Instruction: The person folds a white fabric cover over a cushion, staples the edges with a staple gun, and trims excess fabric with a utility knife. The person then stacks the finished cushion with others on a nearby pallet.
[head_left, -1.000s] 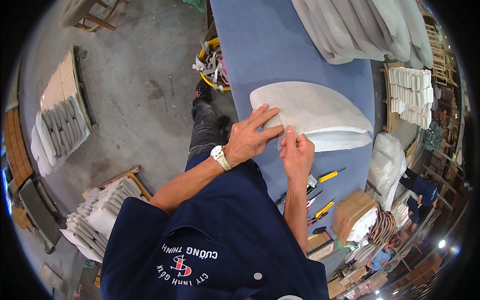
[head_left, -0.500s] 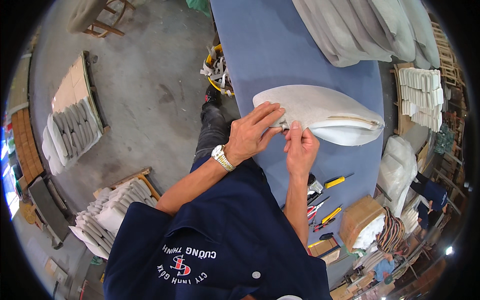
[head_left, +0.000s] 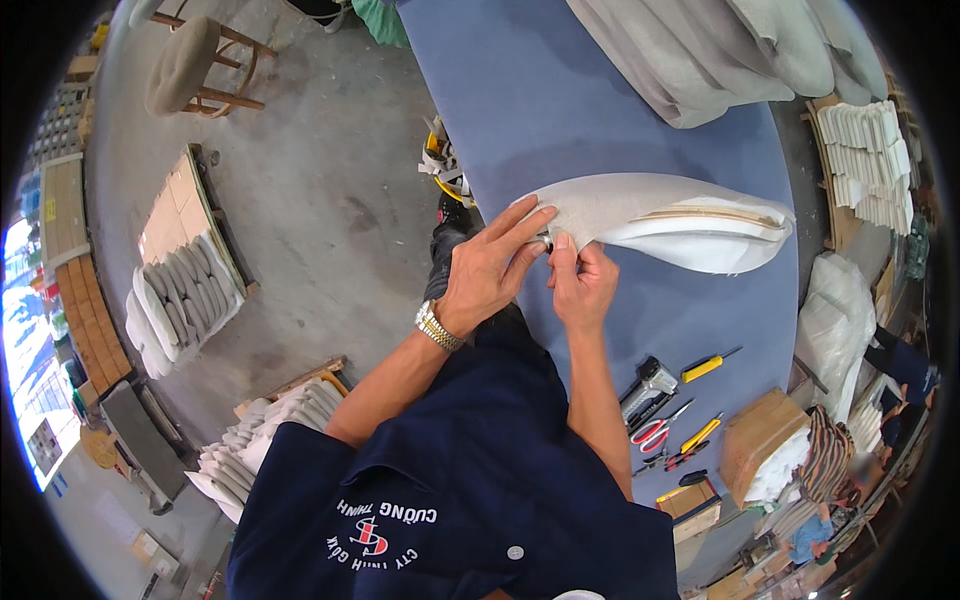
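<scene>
A curved, padded panel (head_left: 610, 203), covered in light grey fabric, lies on the blue table top (head_left: 520, 90). Its near side shows a white inner face (head_left: 690, 248) and a thin brown strip along the edge. My left hand (head_left: 480, 272), with a wristwatch, is closed on the panel's left end, fingers on top and thumb at the edge. Close beside it, my right hand (head_left: 582, 285) pinches the fabric edge between thumb and curled fingers. Between the two thumbs is a small shiny spot that I cannot make out.
To the right of my right forearm lie a staple gun (head_left: 648, 390), red-handled scissors (head_left: 656, 430), a yellow-handled screwdriver (head_left: 705, 368) and a cardboard box (head_left: 765, 430). Grey covered pieces (head_left: 690, 60) are stacked at the table's far end. A stool (head_left: 185, 65) stands far left.
The view has shifted. The panel is tilted further, so more of its white inner face shows. Both hands keep their hold at its left end, the right hand now closer to the left.
</scene>
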